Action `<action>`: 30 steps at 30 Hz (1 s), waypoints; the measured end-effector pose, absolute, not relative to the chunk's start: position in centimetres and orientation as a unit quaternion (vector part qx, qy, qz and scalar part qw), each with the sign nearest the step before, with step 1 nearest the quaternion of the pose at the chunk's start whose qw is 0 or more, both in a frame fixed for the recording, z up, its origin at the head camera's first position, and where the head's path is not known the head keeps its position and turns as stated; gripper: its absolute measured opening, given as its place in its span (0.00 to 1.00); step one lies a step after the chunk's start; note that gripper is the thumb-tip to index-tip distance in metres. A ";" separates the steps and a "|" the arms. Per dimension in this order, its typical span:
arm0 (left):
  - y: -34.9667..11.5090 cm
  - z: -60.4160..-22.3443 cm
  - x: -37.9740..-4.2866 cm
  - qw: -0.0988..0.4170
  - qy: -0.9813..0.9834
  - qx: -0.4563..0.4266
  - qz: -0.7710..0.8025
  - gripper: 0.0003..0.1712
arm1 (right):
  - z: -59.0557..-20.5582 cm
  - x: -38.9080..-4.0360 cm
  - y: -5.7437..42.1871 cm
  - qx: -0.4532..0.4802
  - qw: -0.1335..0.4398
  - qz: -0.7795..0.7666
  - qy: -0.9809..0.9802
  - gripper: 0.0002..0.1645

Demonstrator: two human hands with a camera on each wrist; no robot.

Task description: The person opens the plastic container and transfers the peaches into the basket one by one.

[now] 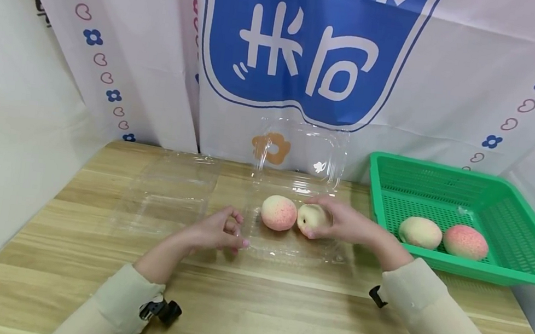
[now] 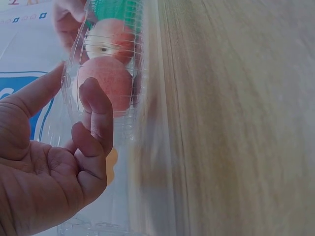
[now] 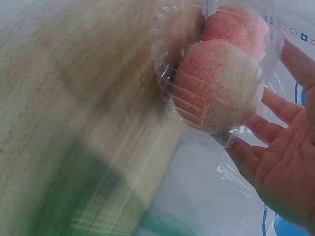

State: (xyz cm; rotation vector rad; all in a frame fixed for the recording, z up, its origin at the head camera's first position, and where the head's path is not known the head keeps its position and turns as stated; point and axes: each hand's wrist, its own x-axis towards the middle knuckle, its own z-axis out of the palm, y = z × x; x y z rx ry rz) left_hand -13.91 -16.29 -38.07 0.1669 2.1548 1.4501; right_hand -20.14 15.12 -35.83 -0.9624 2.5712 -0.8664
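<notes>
A clear plastic clamshell box (image 1: 297, 250) lies on the table with its lid raised at the back. Inside it sits one pink-and-cream peach (image 1: 279, 213), beside a second peach (image 1: 309, 222). My right hand (image 1: 340, 220) holds that second peach from the right, fingers behind it and thumb at the front. At the box's left edge is my left hand (image 1: 220, 230), fingers loosely bent; its thumb (image 2: 44, 88) touches the rim. In the right wrist view the box wall partly covers the nearer peach (image 3: 216, 86).
On the right stands a green plastic basket (image 1: 488, 269) with two more peaches (image 1: 443, 237) in it. Another clear clamshell box (image 1: 168, 213) lies open to the left. A printed white and blue curtain (image 1: 159, 77) hangs behind the wooden table (image 1: 270, 316).
</notes>
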 end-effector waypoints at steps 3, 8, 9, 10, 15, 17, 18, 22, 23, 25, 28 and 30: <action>-16.4 -38.1 -13.9 0.265 0.798 0.062 0.537 0.32 | -36.2 -20.4 15.2 -0.347 0.146 -0.280 0.883 0.45; -16.4 -38.0 -14.0 0.263 0.798 0.065 0.538 0.31 | -36.5 -20.8 14.8 -0.374 0.167 -0.242 0.880 0.48; -16.4 -38.0 -14.0 0.264 0.798 0.066 0.538 0.32 | -36.5 -20.8 14.7 -0.377 0.171 -0.236 0.879 0.49; -16.4 -38.0 -14.0 0.265 0.797 0.066 0.538 0.32 | -36.5 -20.8 14.6 -0.378 0.174 -0.230 0.879 0.51; -16.4 -37.9 -14.0 0.267 0.796 0.066 0.539 0.31 | -36.0 -20.7 14.1 -0.380 0.191 -0.193 0.884 0.58; -16.4 -37.9 -14.0 0.267 0.796 0.066 0.539 0.31 | -36.0 -20.7 14.0 -0.381 0.195 -0.184 0.885 0.59; -16.4 -37.9 -14.0 0.266 0.796 0.066 0.539 0.31 | -36.0 -20.7 14.0 -0.381 0.195 -0.184 0.885 0.58; -16.4 -38.0 -14.0 0.266 0.796 0.066 0.540 0.31 | -36.4 -20.8 14.2 -0.390 0.187 -0.196 0.880 0.52; -16.4 -38.0 -14.0 0.266 0.796 0.066 0.540 0.31 | -36.5 -20.8 14.3 -0.391 0.186 -0.202 0.878 0.51; -16.4 -38.0 -14.0 0.265 0.795 0.066 0.542 0.31 | -36.6 -20.8 14.4 -0.396 0.183 -0.210 0.875 0.49; -16.3 -38.1 -13.9 0.266 0.793 0.066 0.545 0.31 | -36.8 -20.9 14.5 -0.398 0.184 -0.219 0.872 0.48; -16.3 -38.1 -14.0 0.267 0.792 0.068 0.545 0.32 | -36.8 -20.9 14.4 -0.395 0.189 -0.224 0.870 0.48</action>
